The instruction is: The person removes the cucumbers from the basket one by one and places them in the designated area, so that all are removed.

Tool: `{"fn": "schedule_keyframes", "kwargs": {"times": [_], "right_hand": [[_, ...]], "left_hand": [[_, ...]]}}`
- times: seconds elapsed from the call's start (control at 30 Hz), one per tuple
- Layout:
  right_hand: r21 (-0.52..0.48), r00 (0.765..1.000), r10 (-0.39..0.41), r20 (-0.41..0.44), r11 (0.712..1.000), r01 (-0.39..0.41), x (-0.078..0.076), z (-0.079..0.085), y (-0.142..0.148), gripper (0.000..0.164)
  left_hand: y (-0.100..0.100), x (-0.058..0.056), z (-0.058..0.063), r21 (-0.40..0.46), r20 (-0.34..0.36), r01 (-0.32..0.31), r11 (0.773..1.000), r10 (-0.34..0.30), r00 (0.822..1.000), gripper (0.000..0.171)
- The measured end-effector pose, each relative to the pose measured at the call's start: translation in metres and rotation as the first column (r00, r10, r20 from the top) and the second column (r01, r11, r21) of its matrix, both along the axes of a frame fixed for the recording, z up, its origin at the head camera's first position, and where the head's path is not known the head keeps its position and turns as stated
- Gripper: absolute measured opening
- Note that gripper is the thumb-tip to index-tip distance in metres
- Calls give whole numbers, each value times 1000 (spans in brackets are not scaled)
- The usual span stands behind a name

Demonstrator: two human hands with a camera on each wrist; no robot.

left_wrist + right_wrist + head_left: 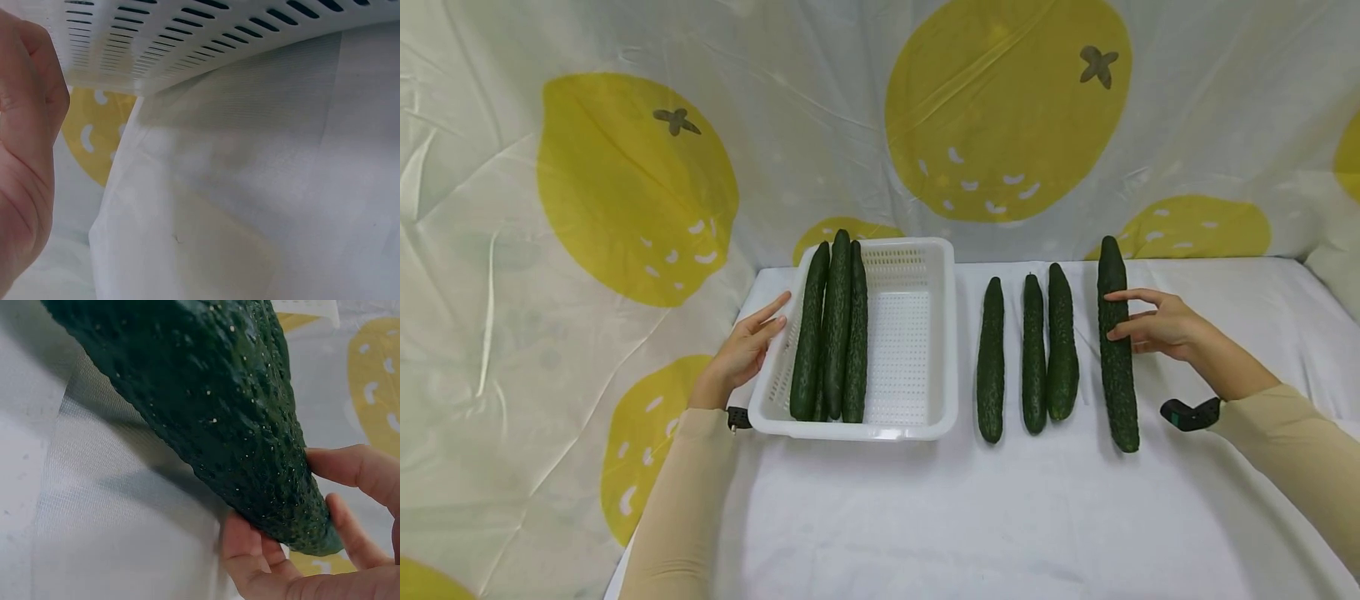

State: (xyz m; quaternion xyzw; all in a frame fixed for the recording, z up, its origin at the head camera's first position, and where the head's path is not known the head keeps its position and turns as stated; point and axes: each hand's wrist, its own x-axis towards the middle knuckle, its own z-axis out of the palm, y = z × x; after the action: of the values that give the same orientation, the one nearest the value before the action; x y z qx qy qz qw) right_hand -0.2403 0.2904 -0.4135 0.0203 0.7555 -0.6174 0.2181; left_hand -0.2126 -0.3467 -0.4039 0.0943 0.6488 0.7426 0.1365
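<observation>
My right hand (1161, 325) holds a long dark green cucumber (1117, 367) at the right end of the row, thumb and fingers on its two sides. In the right wrist view the bumpy cucumber (212, 419) fills the middle, with fingertips around its far part. My left hand (748, 346) rests against the left side of a white plastic basket (943, 333), fingers fairly straight. The left wrist view shows that hand (25, 137) beside the slotted basket wall (169, 37). Several cucumbers (837, 325) lie lengthwise along the basket's left side, some overlapping.
Three more cucumbers lie on the white tablecloth (1000, 517) between basket and right hand: one cucumber (991, 358) nearer the basket, and a close pair, a slimmer cucumber (1033, 358) and a thicker cucumber (1062, 350). A lemon-print curtain (820, 125) hangs behind the table.
</observation>
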Motion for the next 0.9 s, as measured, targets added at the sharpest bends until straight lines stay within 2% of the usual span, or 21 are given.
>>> {"fn": "schedule_keyframes", "kwargs": {"times": [0.4, 0.7, 0.8, 0.9], "right_hand": [[40, 1000, -9, 8, 999, 9, -3, 1, -5, 51], [125, 1000, -10, -13, 992, 12, -6, -3, -9, 46], [148, 1000, -10, -26, 989, 14, -7, -5, -11, 50], [174, 999, 0, -39, 985, 7, -6, -5, -14, 63]], "left_hand": [[0, -1, 0, -16, 4, -4, 1000, 4, 1000, 55], [2, -1, -1, -22, 0, -28, 999, 28, 1000, 54], [1, -1, -1, -43, -10, -39, 998, 39, 999, 54], [1, -1, -1, -46, -7, -37, 998, 36, 999, 54]]}}
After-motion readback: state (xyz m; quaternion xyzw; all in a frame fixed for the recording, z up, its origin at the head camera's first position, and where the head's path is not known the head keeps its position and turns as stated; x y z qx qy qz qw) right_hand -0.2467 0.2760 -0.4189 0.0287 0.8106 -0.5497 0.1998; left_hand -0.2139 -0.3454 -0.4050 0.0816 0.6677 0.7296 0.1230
